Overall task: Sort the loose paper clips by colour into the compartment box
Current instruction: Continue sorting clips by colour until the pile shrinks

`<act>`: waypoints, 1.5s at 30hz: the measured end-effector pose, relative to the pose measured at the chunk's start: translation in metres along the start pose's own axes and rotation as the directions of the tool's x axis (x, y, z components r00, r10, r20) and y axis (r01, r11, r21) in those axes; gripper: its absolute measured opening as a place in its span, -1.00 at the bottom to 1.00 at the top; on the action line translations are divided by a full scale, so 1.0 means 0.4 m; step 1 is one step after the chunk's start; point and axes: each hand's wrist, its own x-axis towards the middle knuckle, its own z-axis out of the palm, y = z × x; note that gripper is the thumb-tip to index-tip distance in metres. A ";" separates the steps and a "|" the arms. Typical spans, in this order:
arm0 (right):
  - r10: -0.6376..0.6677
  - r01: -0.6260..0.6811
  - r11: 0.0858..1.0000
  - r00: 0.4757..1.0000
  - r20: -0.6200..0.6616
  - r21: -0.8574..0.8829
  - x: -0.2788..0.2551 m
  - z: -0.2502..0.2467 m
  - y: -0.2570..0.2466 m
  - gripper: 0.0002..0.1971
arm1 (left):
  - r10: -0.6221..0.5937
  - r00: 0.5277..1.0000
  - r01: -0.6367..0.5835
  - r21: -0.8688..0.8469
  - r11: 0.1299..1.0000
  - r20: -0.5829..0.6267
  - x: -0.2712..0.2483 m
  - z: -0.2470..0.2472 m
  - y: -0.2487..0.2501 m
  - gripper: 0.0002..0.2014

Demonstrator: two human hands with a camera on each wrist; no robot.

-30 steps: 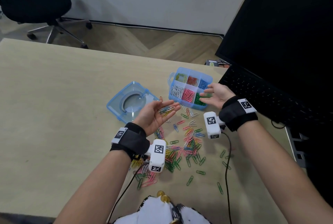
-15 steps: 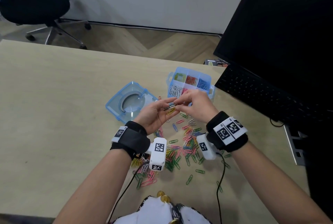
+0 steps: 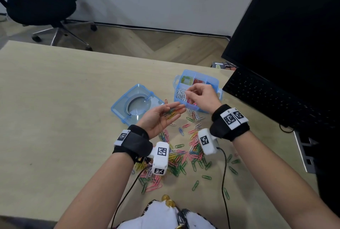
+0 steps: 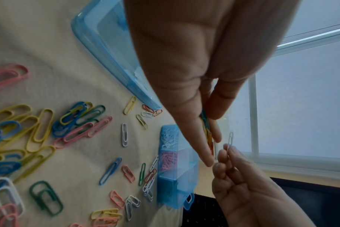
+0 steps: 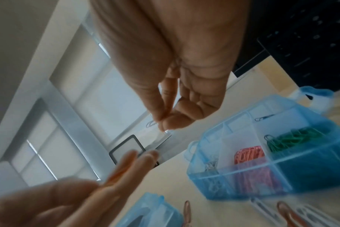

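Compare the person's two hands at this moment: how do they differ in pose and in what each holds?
The left hand lies palm up with straight fingers, carrying a small mixed-colour bunch of paper clips; the right hand has curled fingers pinching one white paper clip. The left hand is beside the blue compartment box; the right hand is over it. Both wear black wrist straps.

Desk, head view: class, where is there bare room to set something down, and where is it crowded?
Bare: the desk left of the lid, and the strip beyond it up to the far edge. Crowded: loose clips fill the space between the forearms and reach the compartment box; the keyboard blocks the right.
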 end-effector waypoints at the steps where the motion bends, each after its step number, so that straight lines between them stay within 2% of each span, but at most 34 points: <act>1: 0.006 -0.007 0.999 1.000 -0.031 -0.035 0.019 0.004 -0.001 -0.94 | -0.001 1.000 0.001 0.001 1.000 -0.002 0.000 -0.002 0.001 -0.65; 2: 0.000 -0.004 0.995 0.999 -0.033 -0.099 0.034 0.005 -0.005 -0.95 | -0.002 1.000 0.002 0.004 1.000 -0.006 0.000 -0.003 0.003 -0.65; 4: -0.027 0.027 0.966 1.000 0.006 -0.259 0.046 0.006 -0.014 -0.84 | -0.004 1.000 0.004 -0.001 1.000 -0.013 0.001 -0.003 0.004 -0.65; 7: -0.085 0.118 0.941 0.990 0.115 -0.317 0.018 0.006 -0.037 -0.82 | 0.013 1.000 -0.014 -0.047 0.999 -0.021 0.001 -0.001 0.008 -0.65; 10: -0.150 0.248 0.896 0.950 0.273 -0.369 -0.024 0.011 -0.036 -0.90 | 0.031 0.999 -0.034 -0.064 0.997 -0.039 0.009 -0.001 0.009 -0.68; 12: -0.210 0.312 0.862 0.937 0.279 -0.399 -0.036 0.013 -0.023 -0.89 | 0.018 0.998 -0.021 -0.062 0.998 -0.052 0.015 0.000 0.005 -0.69; 17: -0.247 0.322 0.853 0.942 0.226 -0.411 -0.052 0.010 -0.001 -0.95 | -0.002 0.999 0.001 -0.026 1.000 -0.044 0.014 0.010 -0.009 -0.69; 21: -0.186 0.223 0.939 0.970 0.157 -0.262 -0.056 -0.012 0.009 -0.98 | -0.041 0.999 0.041 -0.007 0.999 -0.013 0.008 0.006 -0.013 -0.66; 24: -0.073 0.076 0.993 0.997 0.037 -0.086 -0.039 -0.033 0.032 -0.95 | -0.065 0.998 0.065 -0.013 0.998 -0.022 0.007 0.002 -0.017 -0.67; 26: 0.016 -0.017 0.998 1.000 -0.024 -0.062 -0.025 -0.051 0.050 -0.93 | -0.065 0.997 0.065 -0.014 0.998 -0.029 0.007 0.001 -0.019 -0.67; 30: 0.164 -0.163 0.981 0.986 0.005 0.104 -0.024 -0.080 0.068 -0.86 | -0.067 0.997 0.066 -0.022 0.998 -0.034 0.008 -0.002 -0.018 -0.67; 36: 0.222 -0.222 0.928 0.974 0.035 0.298 -0.035 -0.101 0.071 -0.93 | -0.064 0.997 0.063 -0.043 0.997 -0.033 0.011 -0.001 -0.017 -0.66; 40: 0.243 -0.218 0.929 0.969 -0.046 0.299 -0.021 -0.135 0.074 -0.91 | -0.060 0.998 0.059 -0.049 0.997 -0.034 0.009 -0.001 -0.015 -0.66; 45: 0.239 -0.225 0.970 0.952 -0.191 0.092 0.043 -0.159 0.078 -0.91 | -0.057 0.997 0.055 -0.054 0.997 -0.046 0.011 0.001 -0.016 -0.67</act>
